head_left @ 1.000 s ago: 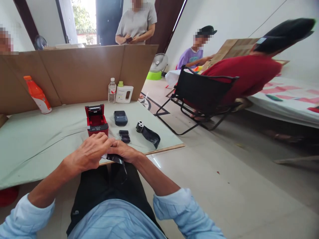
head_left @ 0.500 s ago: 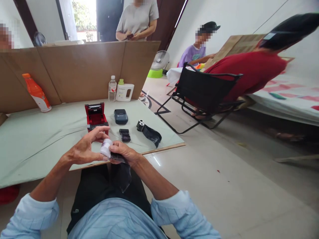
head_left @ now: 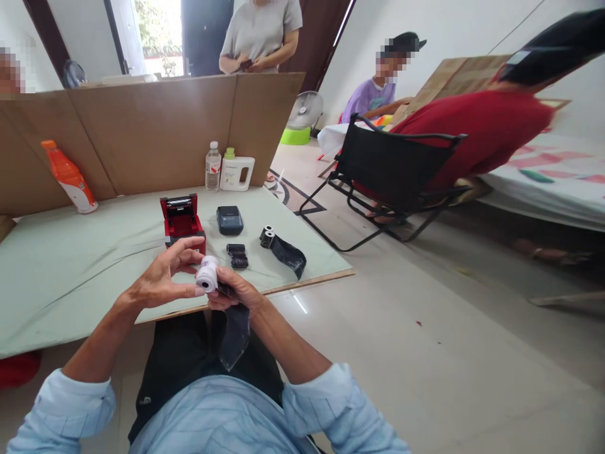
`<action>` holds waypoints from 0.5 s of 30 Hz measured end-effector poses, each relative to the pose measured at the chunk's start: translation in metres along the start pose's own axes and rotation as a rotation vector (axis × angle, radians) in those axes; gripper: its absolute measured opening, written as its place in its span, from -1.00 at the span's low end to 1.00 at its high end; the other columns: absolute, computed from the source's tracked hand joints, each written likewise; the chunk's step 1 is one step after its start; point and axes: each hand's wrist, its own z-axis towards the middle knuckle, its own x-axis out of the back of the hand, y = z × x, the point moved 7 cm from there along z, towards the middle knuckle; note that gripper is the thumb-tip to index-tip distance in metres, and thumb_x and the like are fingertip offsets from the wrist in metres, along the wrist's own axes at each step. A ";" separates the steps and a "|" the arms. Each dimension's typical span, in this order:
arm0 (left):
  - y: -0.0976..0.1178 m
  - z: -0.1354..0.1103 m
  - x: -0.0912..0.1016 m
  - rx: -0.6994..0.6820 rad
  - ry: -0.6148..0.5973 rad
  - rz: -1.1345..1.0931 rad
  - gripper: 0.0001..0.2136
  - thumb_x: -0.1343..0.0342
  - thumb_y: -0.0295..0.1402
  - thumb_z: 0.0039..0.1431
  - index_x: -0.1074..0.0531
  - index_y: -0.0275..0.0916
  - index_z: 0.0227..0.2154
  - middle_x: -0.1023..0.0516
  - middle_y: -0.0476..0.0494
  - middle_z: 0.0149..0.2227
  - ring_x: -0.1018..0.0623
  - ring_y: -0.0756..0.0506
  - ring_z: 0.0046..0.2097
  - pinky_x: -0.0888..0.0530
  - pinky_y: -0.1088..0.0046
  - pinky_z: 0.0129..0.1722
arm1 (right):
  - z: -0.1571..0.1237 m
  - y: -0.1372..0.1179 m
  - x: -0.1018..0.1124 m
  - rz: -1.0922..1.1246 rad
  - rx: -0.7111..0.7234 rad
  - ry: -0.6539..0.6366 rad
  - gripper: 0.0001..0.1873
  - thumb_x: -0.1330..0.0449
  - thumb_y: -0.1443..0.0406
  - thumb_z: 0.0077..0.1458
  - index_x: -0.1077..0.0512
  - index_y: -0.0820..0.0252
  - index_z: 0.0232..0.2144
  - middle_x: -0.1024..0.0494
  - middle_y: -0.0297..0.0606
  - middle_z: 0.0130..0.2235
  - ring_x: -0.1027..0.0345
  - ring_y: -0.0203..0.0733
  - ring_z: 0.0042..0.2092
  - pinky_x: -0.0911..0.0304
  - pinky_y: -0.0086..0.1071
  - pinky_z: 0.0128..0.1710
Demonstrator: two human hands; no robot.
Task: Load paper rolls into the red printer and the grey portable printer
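Observation:
My right hand (head_left: 235,289) grips a small white roll (head_left: 207,275) and a dark, shiny strip of film (head_left: 235,337) that hangs down over my lap. The roll's lower end, with a dark hole in its core, faces me. My left hand (head_left: 165,271) curves around the roll's left side, thumb at the lower end and fingers near the upper end. Just beyond it stands a red-and-black printer (head_left: 181,217) with its lid raised, its front partly hidden by my left fingers. A dark, closed, box-shaped device (head_left: 229,220) lies to its right.
Two small black rolls (head_left: 237,255) lie near my right hand. Farther right are rolls with white ends and a trailing black film (head_left: 288,255). An orange bottle (head_left: 70,180), a clear bottle (head_left: 213,167) and a white jug (head_left: 237,171) stand by a cardboard screen (head_left: 161,135). A folding chair (head_left: 401,157) holds a seated person.
The white roll has tilted and turned, so its holed end now faces me. Both hands have moved slightly with it. The hanging film has shifted a little.

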 end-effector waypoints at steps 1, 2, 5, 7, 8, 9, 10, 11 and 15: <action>-0.002 0.000 0.000 0.006 0.008 -0.021 -0.21 -0.49 -0.29 0.09 -0.29 -0.15 0.36 -0.62 -0.30 0.07 -0.59 -0.28 0.16 -0.51 0.05 0.17 | 0.001 0.001 0.001 0.010 0.000 -0.001 -0.40 -0.42 -0.21 0.05 -0.40 0.16 -0.31 -0.36 -0.54 -0.52 0.16 -0.51 -0.63 0.11 -0.49 -0.59; -0.002 0.000 -0.001 0.008 0.014 -0.034 -0.23 -0.49 -0.29 0.10 -0.30 -0.16 0.34 -0.63 -0.30 0.06 -0.60 -0.28 0.15 -0.51 0.05 0.17 | 0.001 0.001 0.001 0.017 -0.005 -0.001 -0.39 -0.42 -0.22 0.05 -0.41 0.16 -0.29 -0.36 -0.53 -0.51 0.14 -0.50 -0.62 0.11 -0.48 -0.59; -0.001 0.001 -0.001 0.007 0.022 -0.051 -0.26 -0.50 -0.29 0.08 -0.33 -0.17 0.30 -0.64 -0.28 0.03 -0.60 -0.26 0.14 -0.51 0.07 0.17 | 0.003 0.002 0.002 0.018 -0.021 -0.004 -0.37 -0.39 -0.24 0.08 -0.43 0.18 -0.21 -0.38 -0.50 -0.50 0.07 -0.47 -0.60 0.09 -0.46 -0.57; -0.001 0.002 0.000 0.010 0.030 -0.062 -0.26 -0.51 -0.29 0.08 -0.34 -0.17 0.30 -0.63 -0.28 0.03 -0.60 -0.27 0.14 -0.50 0.07 0.18 | 0.003 0.001 0.002 0.011 -0.023 0.008 -0.38 -0.38 -0.23 0.09 -0.44 0.17 -0.19 -0.38 -0.49 -0.50 0.04 -0.46 -0.60 0.07 -0.46 -0.57; 0.000 0.002 0.000 0.013 0.035 -0.068 -0.25 -0.51 -0.28 0.08 -0.34 -0.17 0.30 -0.63 -0.29 0.04 -0.60 -0.27 0.14 -0.50 0.07 0.18 | 0.003 0.001 0.002 0.011 -0.019 0.015 -0.38 -0.39 -0.22 0.09 -0.44 0.17 -0.20 -0.39 -0.49 -0.50 0.04 -0.46 -0.60 0.07 -0.47 -0.57; 0.000 0.002 -0.001 0.017 0.039 -0.074 -0.25 -0.51 -0.27 0.07 -0.34 -0.17 0.30 -0.62 -0.29 0.04 -0.59 -0.27 0.14 -0.49 0.07 0.18 | 0.003 0.000 0.002 0.015 -0.014 0.019 -0.39 -0.39 -0.22 0.07 -0.44 0.16 -0.21 -0.39 -0.49 -0.50 0.04 -0.46 -0.60 0.06 -0.47 -0.57; -0.001 0.002 -0.001 0.022 0.044 -0.081 -0.25 -0.51 -0.26 0.07 -0.33 -0.17 0.30 -0.62 -0.29 0.05 -0.59 -0.27 0.14 -0.49 0.06 0.18 | 0.003 0.000 0.001 0.023 -0.007 0.018 -0.39 -0.40 -0.22 0.06 -0.44 0.16 -0.23 -0.40 -0.50 -0.51 0.04 -0.46 -0.61 0.06 -0.48 -0.58; -0.001 0.002 -0.002 0.027 0.049 -0.089 -0.25 -0.51 -0.25 0.06 -0.33 -0.17 0.30 -0.62 -0.28 0.05 -0.59 -0.27 0.14 -0.49 0.06 0.18 | 0.003 0.000 0.000 0.033 0.002 0.010 -0.39 -0.41 -0.23 0.05 -0.44 0.15 -0.25 -0.40 -0.50 -0.52 0.04 -0.47 -0.62 0.06 -0.48 -0.60; -0.001 0.001 -0.002 0.043 0.096 -0.119 -0.26 -0.52 -0.24 0.05 -0.36 -0.16 0.27 -0.62 -0.23 0.00 -0.60 -0.27 0.11 -0.49 0.06 0.17 | 0.003 -0.002 -0.006 0.070 0.018 -0.033 -0.42 -0.41 -0.20 0.08 -0.44 0.17 -0.26 -0.43 -0.51 -0.53 0.07 -0.47 -0.64 0.08 -0.50 -0.64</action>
